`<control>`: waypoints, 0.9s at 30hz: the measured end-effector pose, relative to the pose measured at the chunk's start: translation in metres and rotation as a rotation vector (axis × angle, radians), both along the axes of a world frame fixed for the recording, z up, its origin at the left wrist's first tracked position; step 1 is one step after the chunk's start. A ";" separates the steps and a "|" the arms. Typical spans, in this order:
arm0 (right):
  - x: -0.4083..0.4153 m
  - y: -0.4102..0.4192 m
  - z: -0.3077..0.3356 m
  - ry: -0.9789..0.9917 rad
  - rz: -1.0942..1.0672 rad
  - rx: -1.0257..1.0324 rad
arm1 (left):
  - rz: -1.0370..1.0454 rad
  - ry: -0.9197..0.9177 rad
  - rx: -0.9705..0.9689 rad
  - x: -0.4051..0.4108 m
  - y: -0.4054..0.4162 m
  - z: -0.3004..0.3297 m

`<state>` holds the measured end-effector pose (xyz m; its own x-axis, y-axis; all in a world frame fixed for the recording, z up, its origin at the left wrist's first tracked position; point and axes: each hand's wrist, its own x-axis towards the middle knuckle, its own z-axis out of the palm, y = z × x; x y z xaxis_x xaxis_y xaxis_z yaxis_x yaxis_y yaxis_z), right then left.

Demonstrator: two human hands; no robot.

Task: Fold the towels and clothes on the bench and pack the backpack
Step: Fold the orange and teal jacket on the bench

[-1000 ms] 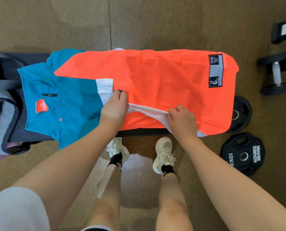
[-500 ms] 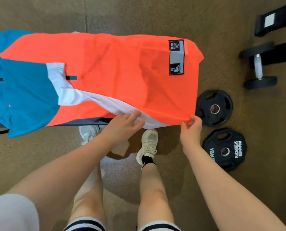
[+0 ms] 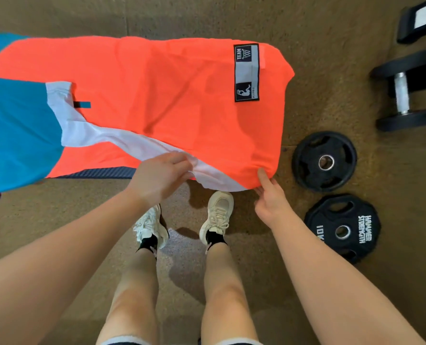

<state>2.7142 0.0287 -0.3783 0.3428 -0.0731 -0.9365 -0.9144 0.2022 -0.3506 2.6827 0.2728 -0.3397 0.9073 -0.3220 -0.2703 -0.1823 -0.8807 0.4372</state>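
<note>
Early days: left hand (image 3: 161,176) and right hand (image 3: 269,200) both pinch the orange towel's (image 3: 172,88) near edge, nothing folded or packed yet.

Orange cloth (image 3: 157,90) with white stripe and dark patch, blue garment (image 3: 18,125), black weight plates (image 3: 324,161), tan floor (image 3: 57,220)
</note>
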 end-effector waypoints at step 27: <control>0.080 0.015 0.041 -0.521 0.907 -0.717 | 0.548 0.140 -0.109 0.009 -0.014 -0.005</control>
